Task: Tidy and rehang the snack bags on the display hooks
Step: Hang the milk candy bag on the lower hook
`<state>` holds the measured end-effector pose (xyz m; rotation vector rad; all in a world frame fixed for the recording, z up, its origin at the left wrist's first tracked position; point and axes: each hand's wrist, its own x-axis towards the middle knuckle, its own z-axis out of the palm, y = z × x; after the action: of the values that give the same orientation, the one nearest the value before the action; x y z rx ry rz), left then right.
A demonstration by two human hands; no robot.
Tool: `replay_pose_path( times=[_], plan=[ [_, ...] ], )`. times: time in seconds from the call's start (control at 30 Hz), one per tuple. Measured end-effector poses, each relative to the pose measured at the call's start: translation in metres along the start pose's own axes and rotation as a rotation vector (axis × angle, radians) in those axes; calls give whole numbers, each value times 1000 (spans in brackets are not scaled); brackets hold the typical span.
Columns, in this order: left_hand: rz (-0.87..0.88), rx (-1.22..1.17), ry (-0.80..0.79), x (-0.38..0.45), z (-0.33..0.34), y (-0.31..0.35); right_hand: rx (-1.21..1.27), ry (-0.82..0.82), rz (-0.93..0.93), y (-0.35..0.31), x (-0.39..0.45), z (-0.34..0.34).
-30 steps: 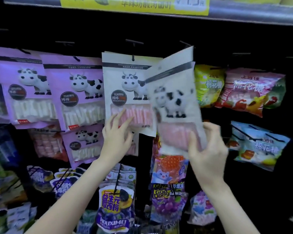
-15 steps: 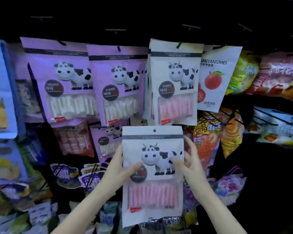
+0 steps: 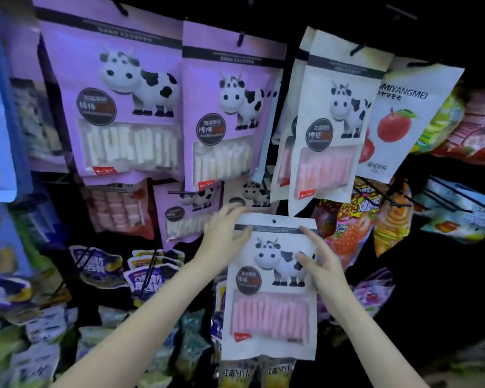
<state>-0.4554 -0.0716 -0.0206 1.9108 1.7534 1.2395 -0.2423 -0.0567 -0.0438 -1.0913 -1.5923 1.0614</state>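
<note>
From my remote station I see both hands on a white cow-print snack bag (image 3: 269, 289) with pink sticks showing through its window, held upright in front of the lower rows of the display rack. The left hand (image 3: 224, 233) is at the bag's upper left corner, fingers curled around the edge, though motion blur hides the exact grip. The right hand (image 3: 322, 264) lies against the bag's right side, fingers spread and lightly bent over the printed cow, thumb on the front. The small hang hole at the bag's top edge is not on any hook that I can make out. Just above hangs a matching white bag (image 3: 336, 121) on its hook (image 3: 357, 49), with two purple cow bags (image 3: 230, 107) to its left and a white bag printed with red fruit (image 3: 403, 119) to its right.
</note>
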Motion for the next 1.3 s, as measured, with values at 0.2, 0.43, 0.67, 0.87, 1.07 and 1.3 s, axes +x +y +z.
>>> replay_pose_path(
  times=[0.2, 0.43, 0.67, 0.87, 1.07, 1.3],
  plan=[
    [-33, -189, 58, 38, 11, 23, 80, 36, -27, -3, 25, -8],
    [-5, 315, 171, 45, 20, 26, 93, 26, -31, -3, 52, 7],
    [215, 418, -4, 39, 46, 14, 98, 7, -21, 4, 62, 9],
    [252, 609, 24, 31, 55, 9, 39, 47, -50, -2, 56, 7],
    [223, 657, 68, 34, 55, 16, 51, 77, -57, -3, 63, 13],
    [200, 726, 52, 21, 51, 7, 48, 56, -70, 4, 54, 20]
  ],
)
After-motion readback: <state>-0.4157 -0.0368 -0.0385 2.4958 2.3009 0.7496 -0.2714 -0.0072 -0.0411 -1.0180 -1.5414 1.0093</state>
